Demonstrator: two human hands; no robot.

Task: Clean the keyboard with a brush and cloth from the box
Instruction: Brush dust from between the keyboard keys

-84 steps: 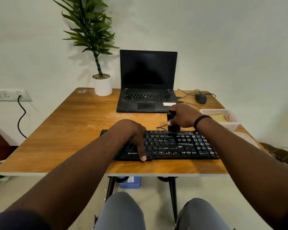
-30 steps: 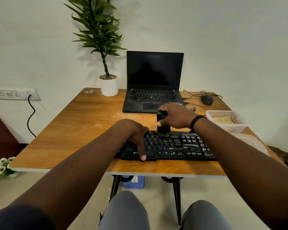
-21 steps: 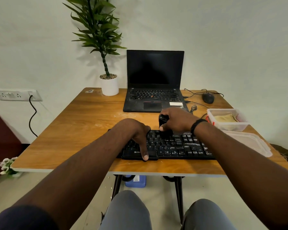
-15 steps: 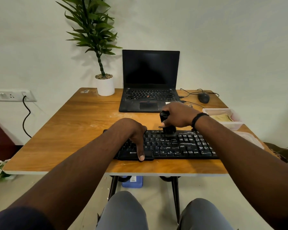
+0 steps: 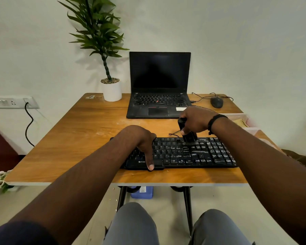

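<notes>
1. Brush [image 5: 188,134], gripped upright in our right hand [image 5: 195,120], has shifted slightly right along the top key rows since half a second ago.
2. Our left hand [image 5: 143,140] still presses flat on the keyboard [image 5: 193,154], which lies at the worktop [image 5: 78,138] front edge.
3. Keyboard lettering reads "ZEBR", the rest hidden.

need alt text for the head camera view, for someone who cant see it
A person's right hand holds a black brush on the top row of a black keyboard while the left hand steadies its left end. Behind on the wooden table sits an open laptop.
</notes>
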